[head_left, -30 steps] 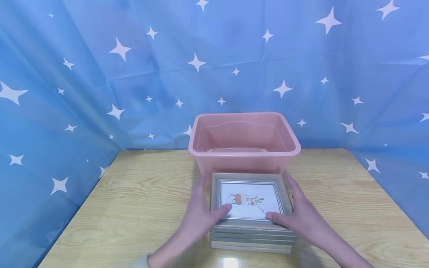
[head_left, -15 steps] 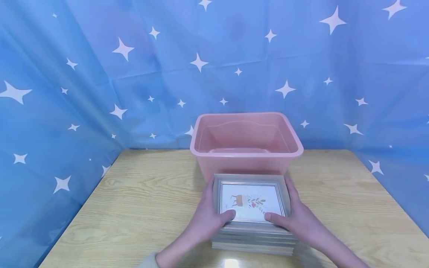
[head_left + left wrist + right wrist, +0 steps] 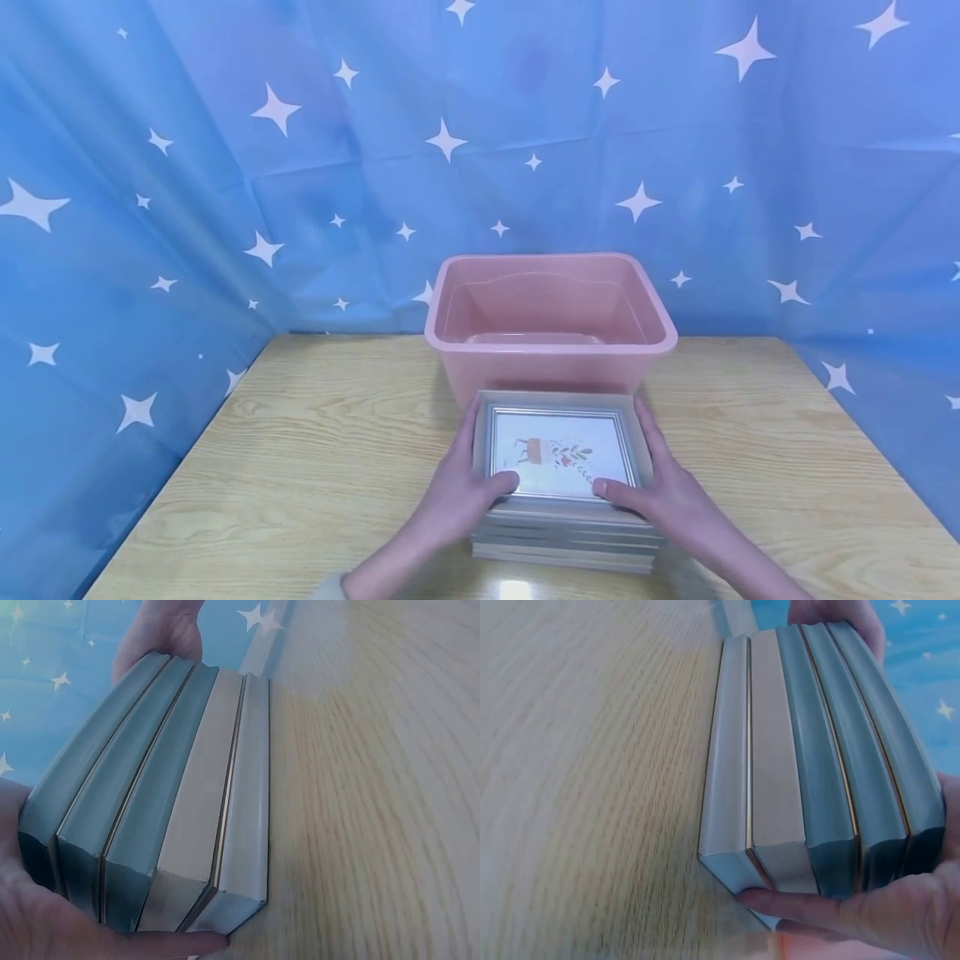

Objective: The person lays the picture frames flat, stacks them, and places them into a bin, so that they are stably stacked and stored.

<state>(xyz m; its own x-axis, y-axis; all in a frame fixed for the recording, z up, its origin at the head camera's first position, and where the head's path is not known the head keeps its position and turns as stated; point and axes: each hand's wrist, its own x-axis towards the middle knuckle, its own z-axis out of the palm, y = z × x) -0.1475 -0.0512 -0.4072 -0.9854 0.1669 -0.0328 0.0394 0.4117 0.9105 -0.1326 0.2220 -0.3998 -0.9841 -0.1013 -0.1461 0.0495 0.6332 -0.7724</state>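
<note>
A stack of several picture frames (image 3: 564, 510) lies flat at the front middle of the table. The top one bears a white print with a small animal and leaf sprigs. Seen from the sides, three grey-green frames (image 3: 154, 802) lie over a cream frame (image 3: 776, 750) and a whitish frame (image 3: 726, 750) lowest, against the wood. My left hand (image 3: 459, 487) holds the stack's left side, thumb over the top frame's front edge. On the right side my right hand (image 3: 670, 490) grips in mirror fashion. Each wrist view shows a finger reaching down to the lowest frame's edge.
Directly behind the stack stands a pink plastic bin (image 3: 547, 348), its open top facing up and nothing visible inside. Pale wood tabletop (image 3: 300, 450) extends to both sides. A blue curtain (image 3: 360, 167) with white stars hangs behind and beside the table.
Both hands have closed in on the stack; the left fingers, earlier a little apart from its left side, now lie against it. The stack and bin appear in the same place.
</note>
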